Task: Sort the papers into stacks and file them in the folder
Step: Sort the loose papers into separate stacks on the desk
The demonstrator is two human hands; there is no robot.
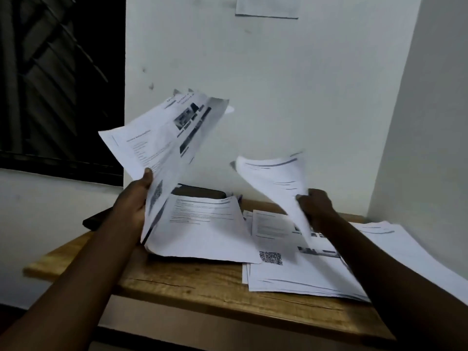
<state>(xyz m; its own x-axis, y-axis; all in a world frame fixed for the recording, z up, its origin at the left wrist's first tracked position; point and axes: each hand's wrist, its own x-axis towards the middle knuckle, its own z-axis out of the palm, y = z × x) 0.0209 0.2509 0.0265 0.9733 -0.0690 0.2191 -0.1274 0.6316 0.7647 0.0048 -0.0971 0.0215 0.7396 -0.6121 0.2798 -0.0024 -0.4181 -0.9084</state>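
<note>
Head view, single frame, some motion blur.

- Left hand (134, 202): raised above the left part of the desk. The thumb lies on top and the fingers curl under the lower edge of a fanned bundle of white printed sheets (162, 138). The bundle tilts up toward the wall.
- Right hand (316, 207): raised over the right half, pinching a curled white printed sheet (272, 178) by its lower end. Blur hides whether it is one sheet or several.
- Light-brown wooden desk (182, 285): cracks in the grain run along the front edge.
- Back edge, centre: a loose stack of white pages (202, 231) lies on a dark flat folder (198, 190). The folder shows behind the stack and again beside the left wrist.
- Right of centre: a second white stack (304, 277), its top page carrying a QR code, touches the first stack's right corner.
- Right edge, beside the side wall: a third white stack (405, 241).
- Behind: a pale paper sheet fixed to the wall (266, 7) and a dark louvred window (60, 84) on the left.
</note>
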